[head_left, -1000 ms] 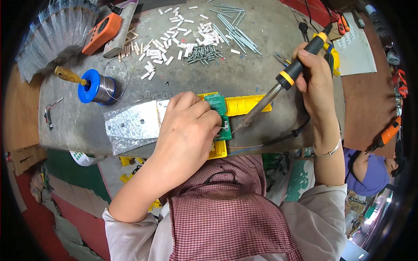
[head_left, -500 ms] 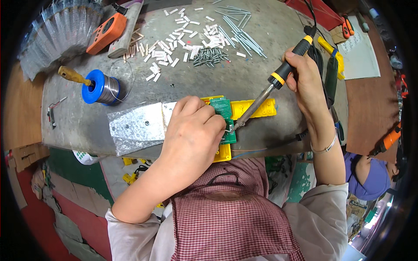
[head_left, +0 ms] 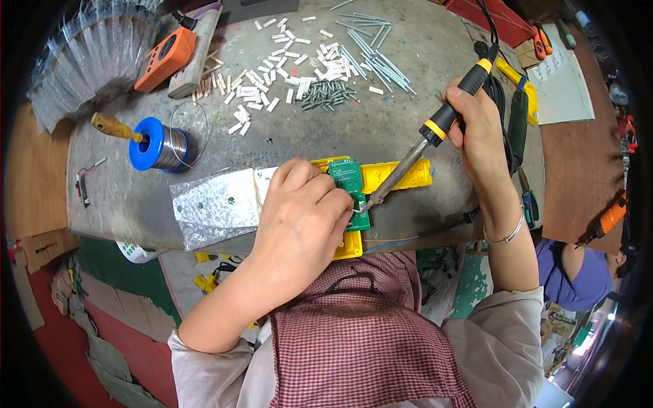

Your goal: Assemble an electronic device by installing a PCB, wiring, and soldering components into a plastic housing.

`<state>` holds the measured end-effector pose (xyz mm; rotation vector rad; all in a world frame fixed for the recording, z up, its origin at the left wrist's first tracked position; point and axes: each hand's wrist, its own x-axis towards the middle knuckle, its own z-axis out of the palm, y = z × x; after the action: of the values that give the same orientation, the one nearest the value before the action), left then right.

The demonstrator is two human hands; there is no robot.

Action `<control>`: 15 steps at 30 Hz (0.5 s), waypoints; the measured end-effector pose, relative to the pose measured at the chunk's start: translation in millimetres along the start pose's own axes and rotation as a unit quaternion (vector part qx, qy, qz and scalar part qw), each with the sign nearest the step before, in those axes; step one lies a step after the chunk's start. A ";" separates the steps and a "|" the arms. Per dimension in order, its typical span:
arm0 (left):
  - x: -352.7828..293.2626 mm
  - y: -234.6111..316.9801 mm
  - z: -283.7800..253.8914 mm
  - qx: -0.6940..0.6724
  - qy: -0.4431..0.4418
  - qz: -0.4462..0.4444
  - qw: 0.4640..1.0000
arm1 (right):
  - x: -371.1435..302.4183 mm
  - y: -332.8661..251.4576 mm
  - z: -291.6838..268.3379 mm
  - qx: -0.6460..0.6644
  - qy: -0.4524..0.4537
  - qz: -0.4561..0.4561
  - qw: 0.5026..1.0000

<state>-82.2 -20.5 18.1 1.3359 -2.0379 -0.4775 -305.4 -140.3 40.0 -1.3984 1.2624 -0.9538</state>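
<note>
My right hand [head_left: 476,115] grips a soldering iron [head_left: 435,129] by its black and yellow handle. The iron slants down to the left, its tip at the edge of a green circuit board [head_left: 347,175]. Bent over the board's left side, my left hand [head_left: 299,207] has its fingers drawn together; a short pale lead shows by the fingertips, but what they pinch is hidden. The board rests over a yellow plastic casing [head_left: 351,245], with another yellow casing piece [head_left: 401,175] behind the iron. Bubble wrap [head_left: 214,207] lies beside my left hand.
A blue solder spool [head_left: 153,144] with a wooden-handled tool in it stands left. Farther back lie white strips [head_left: 272,61], dark screws [head_left: 326,95] and metal rods [head_left: 381,54]. An orange box-shaped device [head_left: 165,59] sits far left; pliers [head_left: 528,200] lie right. Another person [head_left: 578,275] is at right.
The view has shifted slightly, so the bench sits a little lower. My hands keep their places, and the iron's tip stays at the board's edge.
</note>
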 end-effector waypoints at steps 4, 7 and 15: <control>-0.7 -0.2 0.6 -0.001 0.002 0.003 1.000 | -0.7 0.3 -0.8 0.019 -0.005 0.008 1.000; -0.3 0.3 0.0 0.003 0.001 0.001 1.000 | 0.2 1.7 0.4 0.030 -0.008 0.014 0.999; -0.4 -0.3 -0.1 0.004 -0.006 0.000 1.000 | -2.5 -1.9 2.5 0.014 0.009 -0.003 1.000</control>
<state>-81.9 -20.3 17.9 1.3419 -2.0510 -0.4791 -302.9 -137.5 41.6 -1.3762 1.2539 -0.9870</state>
